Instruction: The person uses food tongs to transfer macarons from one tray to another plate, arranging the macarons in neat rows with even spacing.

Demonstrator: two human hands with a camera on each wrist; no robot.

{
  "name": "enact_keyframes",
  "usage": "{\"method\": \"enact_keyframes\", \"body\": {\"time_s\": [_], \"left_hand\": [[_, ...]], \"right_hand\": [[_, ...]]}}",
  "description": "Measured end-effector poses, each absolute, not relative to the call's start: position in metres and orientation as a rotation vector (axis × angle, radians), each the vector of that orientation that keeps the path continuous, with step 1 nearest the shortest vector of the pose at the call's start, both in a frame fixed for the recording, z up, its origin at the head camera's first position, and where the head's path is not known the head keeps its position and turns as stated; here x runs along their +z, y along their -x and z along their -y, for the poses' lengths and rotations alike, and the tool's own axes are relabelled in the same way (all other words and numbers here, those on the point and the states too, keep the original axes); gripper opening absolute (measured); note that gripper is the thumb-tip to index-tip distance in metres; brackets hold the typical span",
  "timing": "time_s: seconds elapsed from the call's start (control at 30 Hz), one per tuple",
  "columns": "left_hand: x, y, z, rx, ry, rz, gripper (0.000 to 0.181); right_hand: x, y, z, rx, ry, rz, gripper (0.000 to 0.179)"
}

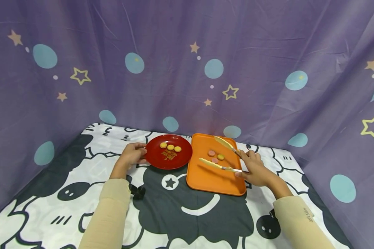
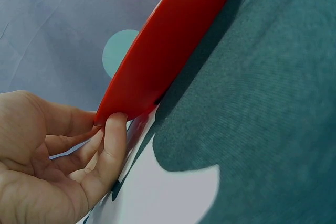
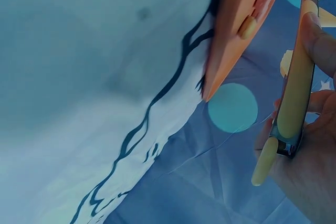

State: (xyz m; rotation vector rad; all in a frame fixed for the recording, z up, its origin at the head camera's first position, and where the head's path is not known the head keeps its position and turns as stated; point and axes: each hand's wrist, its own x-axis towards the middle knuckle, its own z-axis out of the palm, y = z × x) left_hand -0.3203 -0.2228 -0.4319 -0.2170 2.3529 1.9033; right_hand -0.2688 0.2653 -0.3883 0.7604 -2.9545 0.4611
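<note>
At the left rim of a red plate, my left hand pinches the edge; in the left wrist view the thumb and fingers grip it. Three small round yellow pieces lie in a bent row on the plate, above gold lettering. My right hand holds tongs with cream-coloured tips, their two arms spread wide over an orange tray. Between the arms, two pink round pieces and one yellow-green piece sit on the tray. No piece is between the tong tips.
Plate and tray stand side by side, their rims close together. Beneath them is a black and white cartoon-print cloth. A purple curtain with stars and blue dots hangs behind the table and along its sides.
</note>
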Motion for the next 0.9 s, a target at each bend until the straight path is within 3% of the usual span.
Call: {"method": "enact_keyframes", "body": {"time_s": [0.63,0.9], "left_hand": [[-0.43,0.318,0.223,1.907,0.222,-2.353,0.045],[-0.431,0.319,0.221,1.915,0.205,-2.348,0.046]], "right_hand": [[-0.398,0.258,-0.288,0.481,-0.792,2.945,0.079],[-0.405,0.26,-0.29,0.489,-0.855,2.9,0.067]]}}
